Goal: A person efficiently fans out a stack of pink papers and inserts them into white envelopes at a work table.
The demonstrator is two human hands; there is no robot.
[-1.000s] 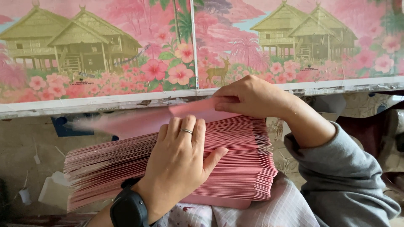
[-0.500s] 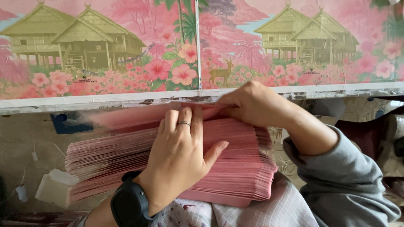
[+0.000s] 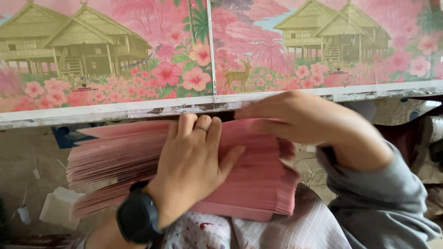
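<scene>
A thick fanned stack of pink paper sheets (image 3: 258,184) lies across my lap, its far edge against a painted board. My left hand (image 3: 194,166), with a ring and a black wrist watch, lies flat on top of the stack, fingers spread toward the far edge. My right hand (image 3: 295,117), in a grey sleeve, reaches over the stack's far right edge with its fingers curled on the top sheets; it is motion-blurred.
A painted board (image 3: 138,106) with pink flowers, stilt houses and a deer runs across the view just beyond the stack. A white checked cloth (image 3: 295,230) covers my lap. A small white box (image 3: 57,207) lies on the dusty ground at left.
The loose top sheet held up a second ago has been laid down on the stack. My left hand has slid forward to the far edge, and my right hand has moved along that edge.
</scene>
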